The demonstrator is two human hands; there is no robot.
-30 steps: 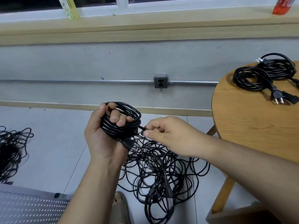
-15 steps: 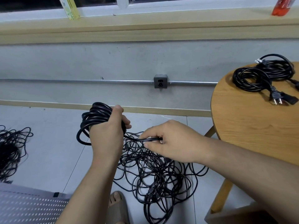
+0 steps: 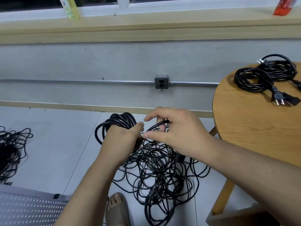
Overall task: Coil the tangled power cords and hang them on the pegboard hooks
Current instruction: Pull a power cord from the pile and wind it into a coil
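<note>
Left hand: gripping a coil of black power cord above the floor, fingers curled into the loops, back of the hand facing the camera.

Right hand: hovering just right of the left hand, its lower fingers curling round a loose strand that is running from the coil; index finger and thumb are stretching out left, the thumb tip nearly touching the left hand.

Tangled cords: lying in a loose black heap on the tiled floor directly below both hands, one plug showing near the middle of the heap.

Second tangle: lying on the floor at the far left edge, well apart from the hands.

Finished coils: two bundles sitting side by side on the round wooden bench at the right, plugs pointing toward the near side.

Pegboard: a grey perforated panel lying at the near left corner.

Foot in a sandal: standing near the heap's left side.

Wall outlet: sitting on a metal conduit along the far wall.
</note>
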